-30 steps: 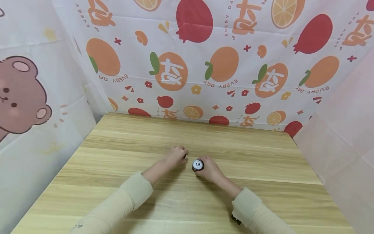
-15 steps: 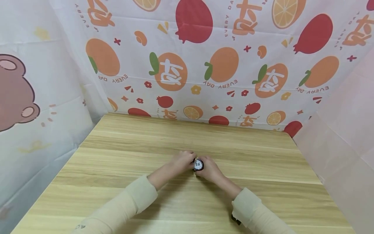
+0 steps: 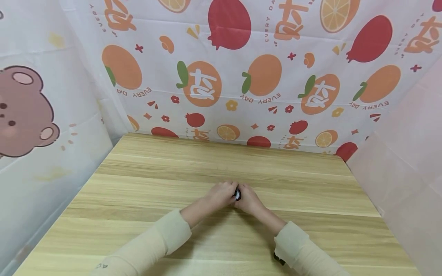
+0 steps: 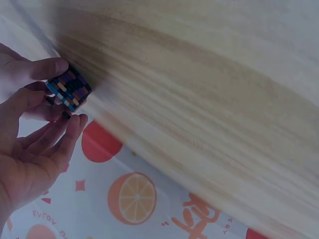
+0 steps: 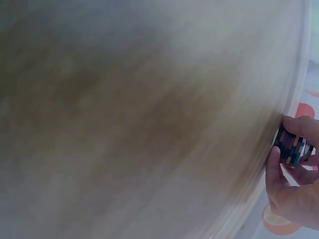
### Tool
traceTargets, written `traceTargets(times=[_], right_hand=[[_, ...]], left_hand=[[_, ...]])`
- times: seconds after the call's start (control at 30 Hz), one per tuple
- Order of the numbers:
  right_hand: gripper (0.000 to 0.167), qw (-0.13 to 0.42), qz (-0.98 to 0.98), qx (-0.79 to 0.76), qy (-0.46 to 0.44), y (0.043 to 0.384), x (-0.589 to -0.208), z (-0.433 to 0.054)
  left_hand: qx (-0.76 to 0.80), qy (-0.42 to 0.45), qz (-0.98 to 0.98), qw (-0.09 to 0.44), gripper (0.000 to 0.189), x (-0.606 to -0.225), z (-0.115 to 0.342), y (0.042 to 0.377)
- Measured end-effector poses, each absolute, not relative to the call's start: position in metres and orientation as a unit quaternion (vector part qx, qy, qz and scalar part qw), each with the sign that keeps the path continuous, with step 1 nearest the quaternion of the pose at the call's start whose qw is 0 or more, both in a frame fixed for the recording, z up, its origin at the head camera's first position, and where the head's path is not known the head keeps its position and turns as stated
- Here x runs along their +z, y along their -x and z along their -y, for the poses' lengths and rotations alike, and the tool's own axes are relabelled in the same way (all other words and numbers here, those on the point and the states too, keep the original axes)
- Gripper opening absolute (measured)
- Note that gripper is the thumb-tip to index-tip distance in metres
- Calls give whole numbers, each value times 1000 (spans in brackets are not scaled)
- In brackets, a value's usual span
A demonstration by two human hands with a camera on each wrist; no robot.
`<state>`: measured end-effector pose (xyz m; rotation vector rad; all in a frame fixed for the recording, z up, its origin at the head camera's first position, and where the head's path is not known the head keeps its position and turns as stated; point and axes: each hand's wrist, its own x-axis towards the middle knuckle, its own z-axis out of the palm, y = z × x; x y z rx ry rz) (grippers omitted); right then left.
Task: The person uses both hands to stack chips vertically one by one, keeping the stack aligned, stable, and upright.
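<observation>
Near the middle of the table, my right hand [image 3: 249, 200] grips an upright stack of poker chips [image 5: 290, 147] from the side, thumb and fingers curled round it. Dark edges with coloured patches show on the stack [image 4: 70, 87] in the left wrist view. My left hand [image 3: 220, 195] pinches a single poker chip [image 4: 66, 115] with black edge spots, right at the stack's upper end. Seen from the head, the fingers of both hands meet over the stack [image 3: 237, 194] and hide most of its white top.
The wood-grain table [image 3: 155, 180] ends at a fruit-print cloth [image 3: 262, 111] behind it. A cloth with a bear [image 3: 24, 111] hangs on the left, and a pale pink one [image 3: 411, 161] on the right. A small dark object [image 3: 279, 259] shows under the right sleeve.
My left hand has moved right and slightly nearer, bringing its chip to the stack and covering the white top marked 10. The right hand keeps its grip in place.
</observation>
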<state>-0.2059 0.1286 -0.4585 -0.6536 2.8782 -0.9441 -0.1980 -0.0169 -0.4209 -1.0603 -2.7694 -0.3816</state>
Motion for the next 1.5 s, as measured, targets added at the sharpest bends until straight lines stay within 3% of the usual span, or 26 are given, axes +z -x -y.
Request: traceTargets(times=[0.67, 0.9, 1.13, 1.5], right_hand=[[42, 0, -923, -313, 222, 205, -458, -131], [44, 22, -899, -377, 220, 203, -458, -143], [40, 46, -884, -418, 205, 200, -458, -149], [31, 44, -890, -406, 203, 198, -455, -148]], left_hand=[[-171, 322, 927, 87, 22, -431, 16, 196], [-188, 292, 937, 35, 38, -433, 32, 199], [-209, 312, 926, 46, 12, -440, 43, 201], [-177, 318, 930, 58, 8, -439, 41, 200]])
